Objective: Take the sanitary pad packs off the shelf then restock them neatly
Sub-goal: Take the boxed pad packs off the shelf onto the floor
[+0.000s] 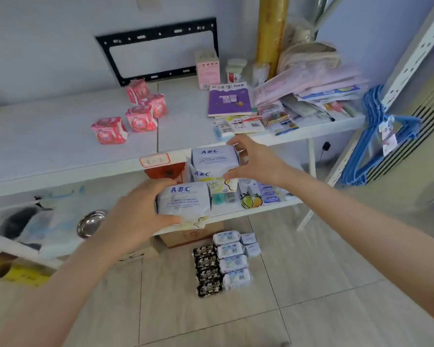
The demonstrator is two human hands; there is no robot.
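At the lower shelf (281, 203) edge, my left hand (135, 216) grips one white ABC pack (183, 202) by its sides; my right hand (257, 161) pinches the top pack (214, 157) of a stack, likely to lift both clear.

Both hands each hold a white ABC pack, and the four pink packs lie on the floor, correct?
No. The head view shows the four pink packs on the top shelf, not the floor. The left hand holds the lower ABC pack and the right hand the upper ABC pack, both white.
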